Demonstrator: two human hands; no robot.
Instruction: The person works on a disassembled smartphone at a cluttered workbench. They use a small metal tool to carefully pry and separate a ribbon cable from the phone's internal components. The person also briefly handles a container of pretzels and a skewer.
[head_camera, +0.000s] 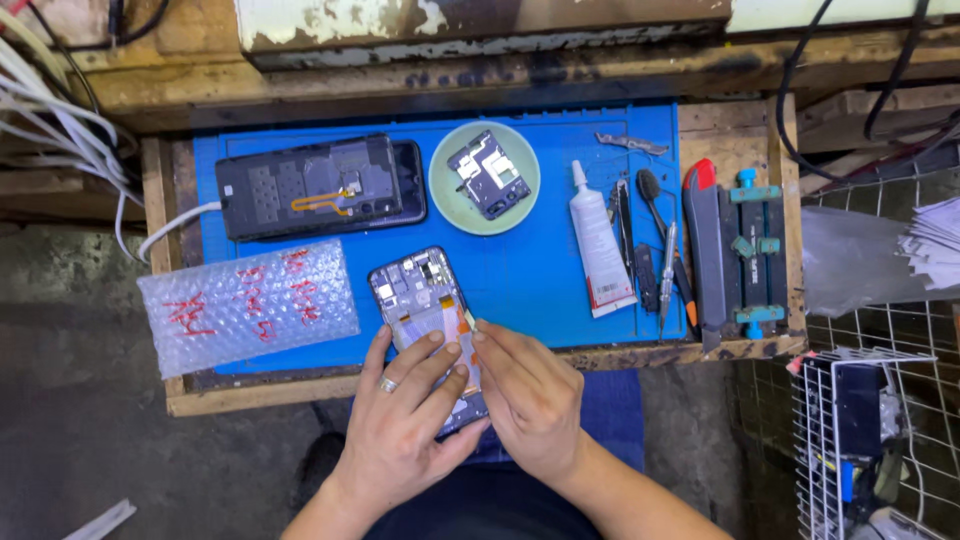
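I see my left hand (405, 420) closest to me, fingers spread and wrapped under and over the open phone (428, 310), holding it at the near edge of the blue mat (530, 270). My right hand (530, 395) sits just beside it, thumb and first finger pinched on a thin orange strip (463, 335) on the phone. The phone's low end hangs past the edge of the wooden table (260, 400).

To the left lies a bubble wrap bag (248, 305), poking over the mat's side. To the right are a white glue tube (598, 245) and a row of small tools (655, 260). The mat between them is open.

Farther back sit a dark phone (320, 187) and a green dish (484, 178) holding a small part.
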